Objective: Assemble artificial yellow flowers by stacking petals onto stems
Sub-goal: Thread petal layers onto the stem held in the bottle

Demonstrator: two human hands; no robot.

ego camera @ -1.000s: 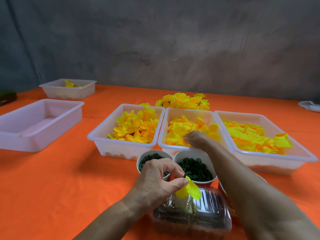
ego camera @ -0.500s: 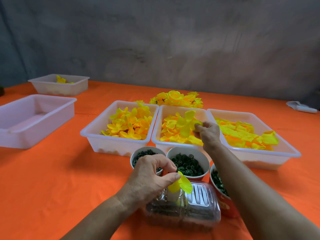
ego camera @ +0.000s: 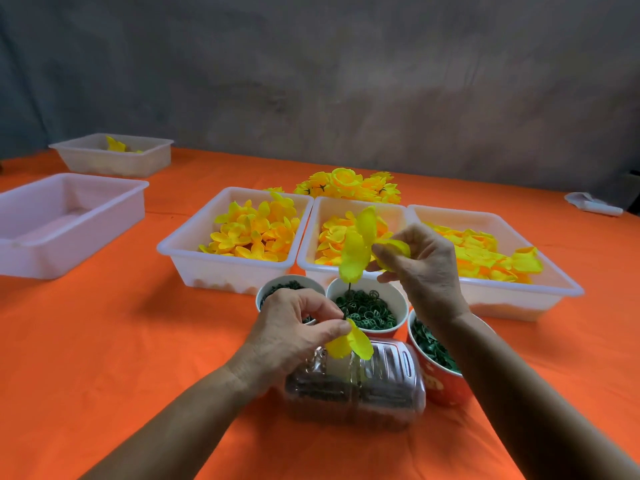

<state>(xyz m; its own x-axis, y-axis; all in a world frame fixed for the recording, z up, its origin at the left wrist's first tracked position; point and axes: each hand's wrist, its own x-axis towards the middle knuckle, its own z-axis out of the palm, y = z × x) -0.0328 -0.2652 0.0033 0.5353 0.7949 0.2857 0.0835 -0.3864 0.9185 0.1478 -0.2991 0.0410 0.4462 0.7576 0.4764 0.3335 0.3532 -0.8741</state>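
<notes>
Petals (ego camera: 358, 251) sit pinched in the right hand's (ego camera: 426, 268) fingers; the left hand's (ego camera: 294, 330) fingers pinch a petalled stem (ego camera: 349, 341).

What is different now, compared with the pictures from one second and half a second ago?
The right hand reached into the middle tray, pinched a yellow petal piece and lifted it out toward the stem. The left hand kept its grip on the stem with the small petal over the clear box. Trays and cups did not move.
</notes>
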